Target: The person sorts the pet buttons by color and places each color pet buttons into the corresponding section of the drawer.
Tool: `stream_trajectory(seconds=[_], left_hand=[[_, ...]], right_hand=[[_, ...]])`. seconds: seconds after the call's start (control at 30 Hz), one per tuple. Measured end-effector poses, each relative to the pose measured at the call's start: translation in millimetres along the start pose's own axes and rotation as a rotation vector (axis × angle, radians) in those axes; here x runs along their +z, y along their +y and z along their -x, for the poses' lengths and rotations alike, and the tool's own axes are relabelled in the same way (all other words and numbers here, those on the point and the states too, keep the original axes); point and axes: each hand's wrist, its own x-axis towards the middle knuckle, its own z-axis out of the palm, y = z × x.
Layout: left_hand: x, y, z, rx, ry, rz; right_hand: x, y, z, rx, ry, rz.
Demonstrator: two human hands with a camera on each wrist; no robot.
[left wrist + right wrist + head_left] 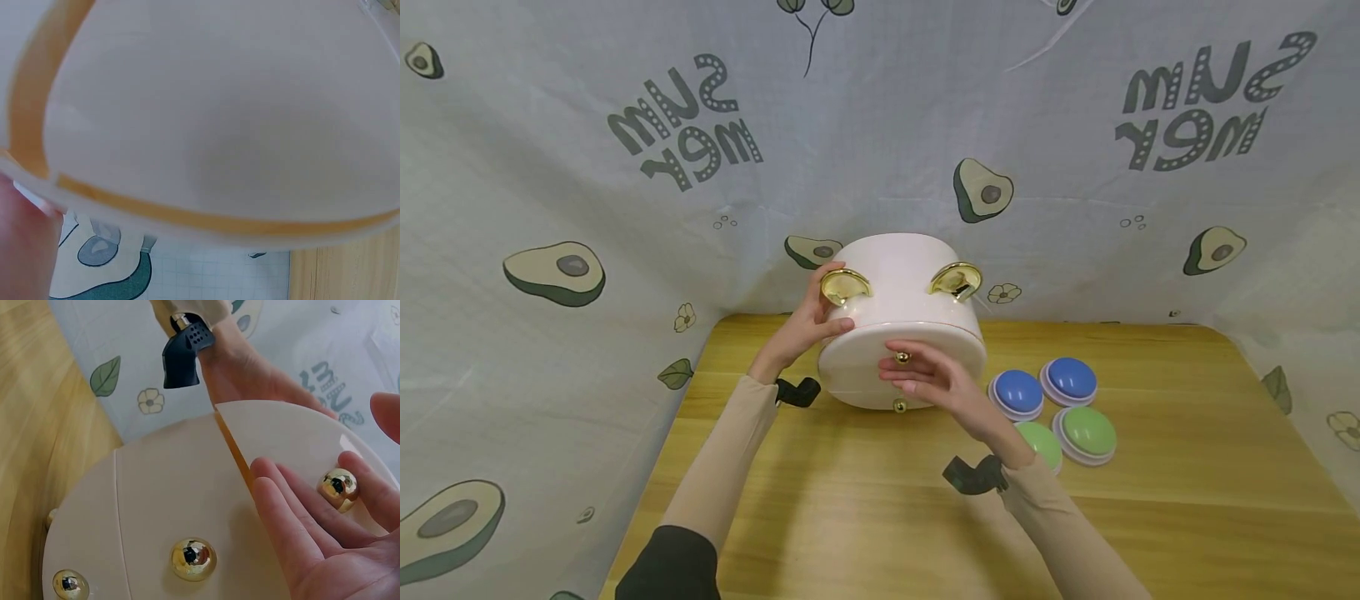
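Note:
A white rounded drawer box (898, 304) with gold ear-shaped ornaments (846, 287) stands at the table's back edge. My left hand (805, 327) grips its left side, thumb on the front edge below one ear. In front of the box, my right hand (936, 379) has its fingers nearly straight against the drawer front (281, 434). A gold knob (338, 489) sits between the index and middle fingers, with the thumb held away. Along that drawer's edge runs an orange-brown strip (232, 447). Lower on the front are another gold knob (194, 559) and a third near the base.
Two blue domed push buttons (1071, 379) and two green ones (1090, 431) lie grouped to the right of the box; my right forearm partly covers one green button. A cloth printed with avocados (985, 192) hangs behind the wooden table (850, 517) and along its left side.

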Motion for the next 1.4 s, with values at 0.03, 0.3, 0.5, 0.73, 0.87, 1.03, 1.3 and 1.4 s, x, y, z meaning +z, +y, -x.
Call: stream_trajectory(seconds=[0.03,0.3,0.5,0.73,0.87,1.03,1.3,1.4], left_hand=[[0.1,0.1,-0.1,0.001,-0.001,0.003],[1.3,2.2,-0.5,0.007,-0.01,0.004],[1.2,3.7,0.2,-0.004,-0.025,0.043],[1.0,2.5,0.6,0.015,-0.026,0.063],[2.7,1.5,0.5,0.032,-0.018,0.063],[4.2,2.3,1.2,0.03,-0.007,0.065],[4.6,3.9,1.9,0.022,0.011,0.051],[4.5,3.4,1.5,0.023,0.009,0.058]], right_hand=[[-0.4,0.6,-0.6,0.0,0.001,-0.002],[-2.8,3.9,-2.4,0.01,0.012,-0.008],[-1.7,4.7,-3.3,0.007,0.014,-0.01],[0.8,4.0,-2.4,0.014,0.012,-0.003],[1.2,4.9,0.2,0.016,0.009,0.005],[-0.4,4.4,7.4,-0.001,0.008,-0.006],[-7.3,2.2,22.1,-0.008,-0.004,-0.024],[-8.3,4.1,26.4,-0.003,-0.014,-0.011]])
